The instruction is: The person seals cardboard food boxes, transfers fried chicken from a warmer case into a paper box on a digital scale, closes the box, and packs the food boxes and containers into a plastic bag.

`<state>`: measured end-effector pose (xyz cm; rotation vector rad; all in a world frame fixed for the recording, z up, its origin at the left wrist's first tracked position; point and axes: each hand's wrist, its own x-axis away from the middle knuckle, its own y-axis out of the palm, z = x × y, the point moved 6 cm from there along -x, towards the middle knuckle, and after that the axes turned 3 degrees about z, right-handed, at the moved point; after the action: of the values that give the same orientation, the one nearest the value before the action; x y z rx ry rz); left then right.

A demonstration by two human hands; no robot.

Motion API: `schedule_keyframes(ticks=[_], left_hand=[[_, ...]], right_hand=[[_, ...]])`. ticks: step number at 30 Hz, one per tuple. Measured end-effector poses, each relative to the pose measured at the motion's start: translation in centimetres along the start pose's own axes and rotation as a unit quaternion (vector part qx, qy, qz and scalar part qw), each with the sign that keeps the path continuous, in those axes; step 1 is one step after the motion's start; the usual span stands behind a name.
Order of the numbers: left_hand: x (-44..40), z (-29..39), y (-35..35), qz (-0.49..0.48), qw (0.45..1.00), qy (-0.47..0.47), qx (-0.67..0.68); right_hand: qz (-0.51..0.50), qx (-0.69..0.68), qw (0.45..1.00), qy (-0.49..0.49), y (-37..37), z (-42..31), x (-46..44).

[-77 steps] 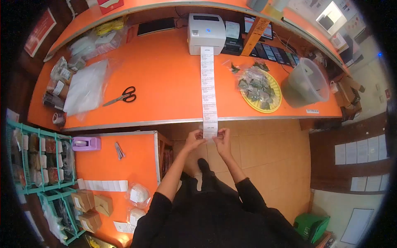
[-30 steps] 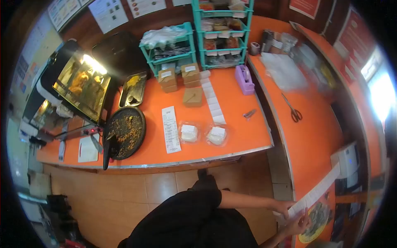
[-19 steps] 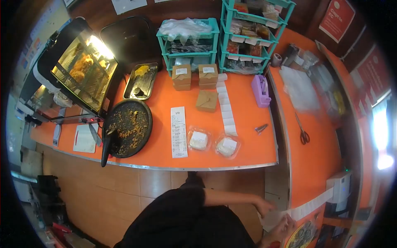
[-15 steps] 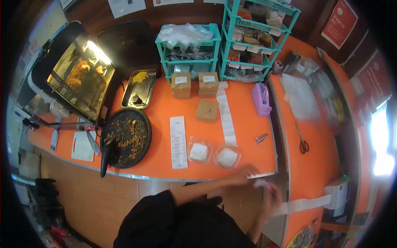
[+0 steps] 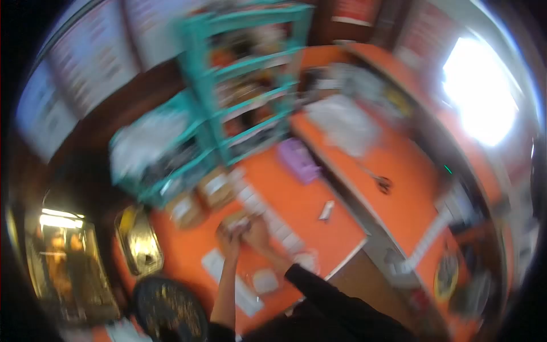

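Observation:
The view is blurred by motion. Both hands meet over a small brown box [image 5: 230, 218] on the orange table [image 5: 336, 233]. My left hand [image 5: 229, 238] touches its near left side, and my right hand [image 5: 256, 232] lies against its right side. Something small and white shows between the fingertips on top of the box; the fingers are smeared. Behind stand more brown boxes [image 5: 217, 190] with white labels. A strip of white labels [image 5: 268, 214] runs along the right. Nearer me lie a long receipt [image 5: 233, 283] and clear containers [image 5: 265, 281].
A purple tape dispenser [image 5: 299, 162] stands right of teal shelves [image 5: 256, 105]. Scissors [image 5: 383, 183] lie on the side counter, where a paper strip [image 5: 427, 236] hangs from the printer [image 5: 458, 202]. A dark pan [image 5: 171, 310] and metal tray [image 5: 138, 242] are at left.
The view has swung from the printer counter to the other table. My hands left the printer strip, a small white piece came away in my right hand, and both hands moved to the brown box.

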<state>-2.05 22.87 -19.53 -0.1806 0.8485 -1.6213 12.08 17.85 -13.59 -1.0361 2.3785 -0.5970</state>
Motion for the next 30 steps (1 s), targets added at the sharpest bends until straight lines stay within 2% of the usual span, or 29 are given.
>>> schedule_keyframes(ticks=[1,2,3,5,6,8,9,10,11,12,13,17,18,19,20,21,22,23,24,25,26,27,28,30], left_hand=[[0.7,-1.1,1.5,-0.001,0.993,0.032,0.115],[0.4,-2.2,1.8,-0.009,0.995,0.024,0.096],[0.5,-2.9,1.8,-0.005,0.998,0.006,0.062],[0.5,-3.6,1.8,-0.005,0.999,-0.023,0.026],[0.1,-2.6,2.2,-0.025,0.99,-0.038,0.136],[-0.4,3.2,-0.9,-0.055,0.966,-0.055,0.247],[-1.0,7.9,-3.4,-0.069,0.996,-0.053,-0.008],[-1.5,10.4,-4.4,-0.071,0.96,-0.047,-0.267],[-1.6,8.3,-2.8,-0.074,0.96,-0.041,-0.266],[-1.2,6.5,-1.3,-0.009,0.941,0.162,-0.296],[-0.1,6.5,-0.4,0.059,0.878,0.356,-0.314],[-1.7,12.1,-1.7,0.078,0.876,0.345,-0.329],[-2.5,10.6,-0.4,-0.019,0.913,0.235,-0.334],[-2.7,8.9,0.9,-0.114,0.931,0.114,-0.327],[-2.8,9.9,1.4,-0.056,0.917,0.205,-0.337],[-2.4,10.8,1.6,-0.004,0.89,0.29,-0.352],[-2.5,10.8,1.7,-0.047,0.924,0.219,-0.309],[-2.7,10.9,1.9,-0.081,0.951,0.143,-0.261],[-2.4,11.2,2.4,-0.101,0.939,0.146,-0.294],[-2.3,11.8,2.8,-0.123,0.927,0.15,-0.321],[-2.7,13.2,2.8,-0.127,0.945,0.126,-0.272],[-2.8,14.5,2.9,-0.129,0.961,0.105,-0.221],[-2.9,15.2,3.1,-0.118,0.961,0.084,-0.235],[-2.7,17.1,5.3,-0.189,0.966,0.064,-0.163]], right_hand=[[0.003,-0.028,0.999,-0.025,0.8,0.9,0.2],[0.063,-0.062,0.995,-0.037,-1.6,-1.6,0.1],[0.062,-0.017,0.995,-0.074,-1.8,-1.0,-0.1],[0.031,-0.058,0.998,-0.019,-4.9,-2.4,-0.3],[0.069,-0.116,0.99,-0.033,-2.8,-0.9,0.3],[0.02,-0.125,0.992,0.004,-2.6,-1.0,0.6],[0.032,-0.121,0.992,0.006,-2.9,-1.0,0.4],[-0.007,-0.15,0.988,0.045,-2.5,-0.5,-0.1],[-0.049,-0.179,0.979,0.084,-1.9,0.3,-0.2],[-0.018,-0.197,0.978,0.061,-2.3,0.5,-0.4],[-0.02,-0.202,0.977,0.061,-3.1,0.5,-0.6],[-0.049,-0.208,0.976,0.04,-3.9,-0.2,-1.9],[-0.041,-0.185,0.981,0.047,-3.6,0.6,-2.4],[-0.084,-0.164,0.982,0.051,-3.2,1.0,-2.7],[-0.132,-0.142,0.979,0.055,-3.2,1.3,-2.7],[-0.133,-0.165,0.977,0.004,-4.4,1.0,-2.5],[-0.164,-0.196,0.967,-0.006,-2.2,3.6,-1.9],[-0.162,-0.205,0.965,0.025,-6.1,2.0,-2.0],[-0.092,-0.15,0.983,-0.049,-9.1,1.8,-2.3],[-0.145,-0.155,0.977,0.037,-10.9,3.3,-2.5],[-0.107,-0.203,0.97,0.079,-13.8,3.7,-3.2],[-0.106,-0.145,0.983,0.049,-15.8,6.2,-4.6],[-0.041,-0.168,0.982,0.074,-18.5,6.7,-5.8],[0.028,-0.065,0.995,0.066,-22.6,8.5,-10.2]])
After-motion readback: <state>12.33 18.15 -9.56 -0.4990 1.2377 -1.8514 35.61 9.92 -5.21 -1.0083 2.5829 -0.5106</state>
